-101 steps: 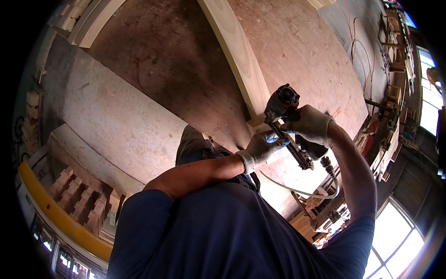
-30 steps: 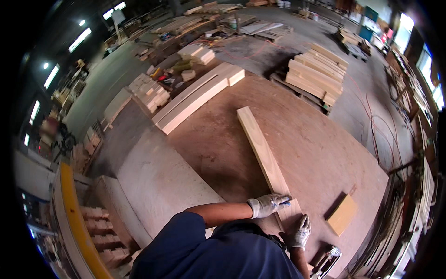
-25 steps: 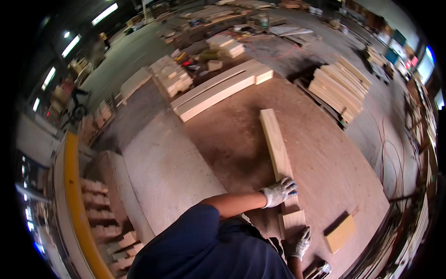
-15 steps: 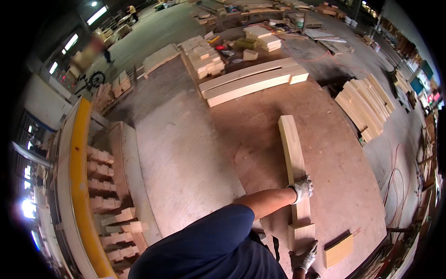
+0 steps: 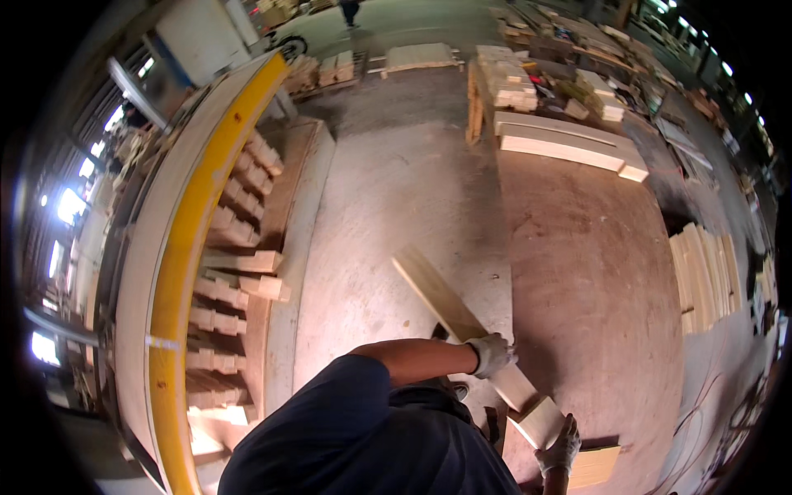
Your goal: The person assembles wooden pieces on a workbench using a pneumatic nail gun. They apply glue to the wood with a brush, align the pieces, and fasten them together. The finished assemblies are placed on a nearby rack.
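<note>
A long pale wooden beam (image 5: 437,290) with a thicker, stepped end slants across in front of me, its far end out over the concrete floor. My left hand (image 5: 492,355), in a light work glove, is closed around the beam's middle. At the thick near end my right hand (image 5: 561,448), gloved too, grips the side of the wood; some of its fingers are hidden. Beside that hand a short flat board (image 5: 594,467) lies on the brown worktable (image 5: 590,280).
Two long beams (image 5: 569,145) and stacked timber (image 5: 505,78) sit at the table's far end. On the left, a rack with a yellow edge rail (image 5: 177,272) holds several notched timbers (image 5: 219,293). More boards (image 5: 705,276) are piled right of the table. Far off, a person's legs (image 5: 350,11) show.
The beam has come off the tabletop and swung left with both hands on it, its far end now over the floor. My view has turned left toward the rack.
</note>
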The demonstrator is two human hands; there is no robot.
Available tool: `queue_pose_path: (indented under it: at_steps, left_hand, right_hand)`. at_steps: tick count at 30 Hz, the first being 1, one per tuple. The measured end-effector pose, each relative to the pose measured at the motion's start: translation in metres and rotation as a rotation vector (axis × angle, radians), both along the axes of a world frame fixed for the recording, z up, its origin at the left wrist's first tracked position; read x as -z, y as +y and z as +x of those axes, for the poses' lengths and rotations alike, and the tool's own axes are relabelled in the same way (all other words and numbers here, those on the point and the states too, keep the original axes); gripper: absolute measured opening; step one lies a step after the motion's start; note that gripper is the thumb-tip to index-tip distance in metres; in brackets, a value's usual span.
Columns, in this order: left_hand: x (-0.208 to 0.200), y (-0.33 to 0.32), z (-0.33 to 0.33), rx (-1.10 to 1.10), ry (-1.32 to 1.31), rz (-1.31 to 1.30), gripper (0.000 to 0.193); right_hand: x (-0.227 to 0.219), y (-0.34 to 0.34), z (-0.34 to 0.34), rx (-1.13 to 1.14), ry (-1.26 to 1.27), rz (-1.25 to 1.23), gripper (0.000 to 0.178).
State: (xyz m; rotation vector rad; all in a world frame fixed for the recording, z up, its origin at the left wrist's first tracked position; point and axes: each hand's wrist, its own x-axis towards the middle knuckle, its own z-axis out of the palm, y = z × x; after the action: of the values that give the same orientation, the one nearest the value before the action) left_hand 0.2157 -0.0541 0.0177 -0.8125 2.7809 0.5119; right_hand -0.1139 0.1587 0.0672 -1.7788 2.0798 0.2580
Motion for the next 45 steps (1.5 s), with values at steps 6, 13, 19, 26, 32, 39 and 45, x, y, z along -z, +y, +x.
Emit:
queue_pose_path:
  at_steps: [6, 13, 19, 26, 32, 39, 45]
  left_hand:
    - [-0.013, 0.105, 0.118, -0.296, -0.142, 0.292, 0.074]
    - [0.032, 0.214, 0.241, -0.608, 0.035, 0.366, 0.075]
    - [0.042, 0.287, 0.348, -0.877, 0.155, 0.405, 0.056]
    - [0.045, 0.344, 0.428, -1.025, 0.149, 0.397, 0.058]
    - [0.063, 0.392, 0.430, -1.193, 0.025, 0.349, 0.052]
    - [0.081, 0.486, 0.437, -1.348, 0.003, 0.381, 0.046]
    - [0.080, 0.570, 0.447, -1.370, -0.024, 0.457, 0.055]
  right_hand:
    - [-0.020, -0.014, 0.061, -0.388, -0.060, 0.003, 0.117]
    - [-0.018, -0.024, 0.182, -0.724, -0.058, 0.043, 0.119]
    - [-0.019, -0.029, 0.304, -0.869, -0.118, 0.128, 0.117]
    - [-0.007, -0.047, 0.407, -1.210, -0.164, -0.030, 0.109]
    - [0.019, -0.078, 0.463, -1.426, -0.219, 0.023, 0.107]
    - [0.021, -0.027, 0.542, -1.415, -0.074, 0.347, 0.120]
    - [0.031, 0.045, 0.566, -1.504, -0.016, 0.388, 0.120]
